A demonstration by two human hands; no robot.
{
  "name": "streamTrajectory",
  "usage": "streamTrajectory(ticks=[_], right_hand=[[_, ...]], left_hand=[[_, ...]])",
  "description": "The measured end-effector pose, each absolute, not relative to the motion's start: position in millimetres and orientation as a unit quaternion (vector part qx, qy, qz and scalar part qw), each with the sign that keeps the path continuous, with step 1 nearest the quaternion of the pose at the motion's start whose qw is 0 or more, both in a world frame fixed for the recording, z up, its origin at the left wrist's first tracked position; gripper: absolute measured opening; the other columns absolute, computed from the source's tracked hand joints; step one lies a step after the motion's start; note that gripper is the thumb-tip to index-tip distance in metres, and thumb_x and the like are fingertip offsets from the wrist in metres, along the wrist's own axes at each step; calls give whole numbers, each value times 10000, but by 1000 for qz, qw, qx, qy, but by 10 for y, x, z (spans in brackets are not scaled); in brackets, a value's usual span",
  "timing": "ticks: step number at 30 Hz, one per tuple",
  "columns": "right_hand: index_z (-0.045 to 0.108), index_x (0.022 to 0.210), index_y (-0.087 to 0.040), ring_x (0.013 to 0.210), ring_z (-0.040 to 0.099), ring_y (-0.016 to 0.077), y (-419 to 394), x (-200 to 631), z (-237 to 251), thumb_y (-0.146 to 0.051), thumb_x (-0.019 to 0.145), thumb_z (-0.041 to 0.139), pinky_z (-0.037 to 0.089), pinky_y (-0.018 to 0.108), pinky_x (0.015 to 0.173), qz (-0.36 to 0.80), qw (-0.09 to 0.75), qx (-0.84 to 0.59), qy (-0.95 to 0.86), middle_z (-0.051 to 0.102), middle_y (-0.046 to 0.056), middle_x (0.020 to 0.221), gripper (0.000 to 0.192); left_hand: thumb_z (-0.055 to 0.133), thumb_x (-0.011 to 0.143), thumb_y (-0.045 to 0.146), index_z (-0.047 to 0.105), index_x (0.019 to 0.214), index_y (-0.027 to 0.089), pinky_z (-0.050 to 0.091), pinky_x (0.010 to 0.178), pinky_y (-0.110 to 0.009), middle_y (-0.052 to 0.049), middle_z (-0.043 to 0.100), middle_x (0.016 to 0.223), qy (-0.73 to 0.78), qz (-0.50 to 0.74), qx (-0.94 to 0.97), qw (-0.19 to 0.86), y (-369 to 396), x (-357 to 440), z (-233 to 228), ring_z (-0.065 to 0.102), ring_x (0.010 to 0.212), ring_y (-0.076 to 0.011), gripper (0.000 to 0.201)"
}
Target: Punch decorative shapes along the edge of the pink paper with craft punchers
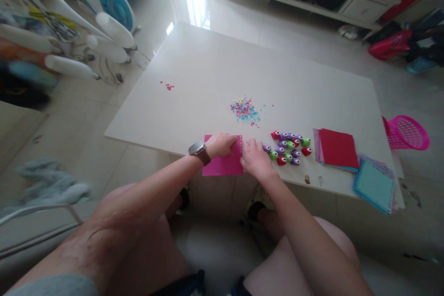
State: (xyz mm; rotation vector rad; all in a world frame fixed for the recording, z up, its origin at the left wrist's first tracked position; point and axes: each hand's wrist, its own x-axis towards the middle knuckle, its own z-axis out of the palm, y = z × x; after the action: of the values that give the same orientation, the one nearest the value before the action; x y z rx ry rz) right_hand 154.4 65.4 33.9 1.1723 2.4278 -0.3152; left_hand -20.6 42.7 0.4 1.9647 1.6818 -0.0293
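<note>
A pink paper sheet (222, 163) lies at the table's near edge, lower centre of the frame, its bottom overhanging. The left hand (221, 144), a watch (199, 150) on its wrist, rests knuckles-up on the sheet's top edge, fingers curled together and pressing down. The right hand (255, 157) lies flat just beside it at the sheet's right edge, fingers close together; whether they pinch the paper I cannot tell. Both forearms reach up from the bottom corners. Right of the hands sits a cluster of roughly a dozen small punches (289, 148), then two paper stacks (338, 149), confetti (245, 110) above, on the white table (208, 78).
</note>
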Motion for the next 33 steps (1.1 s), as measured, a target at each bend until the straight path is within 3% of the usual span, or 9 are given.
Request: streamTrajectory(ticks=[33], right_hand=[[594,1465,-107,1356,501,412,638,1529,313,-253,1000,574,562,457,945,-107,208,428,873,557,259,1463,488]], left_hand=[[811,860,300,768,1004,175,473,726,-331,-105,825,1010,628,-1,727,276,418,-202,-4,751,929,-274,196]])
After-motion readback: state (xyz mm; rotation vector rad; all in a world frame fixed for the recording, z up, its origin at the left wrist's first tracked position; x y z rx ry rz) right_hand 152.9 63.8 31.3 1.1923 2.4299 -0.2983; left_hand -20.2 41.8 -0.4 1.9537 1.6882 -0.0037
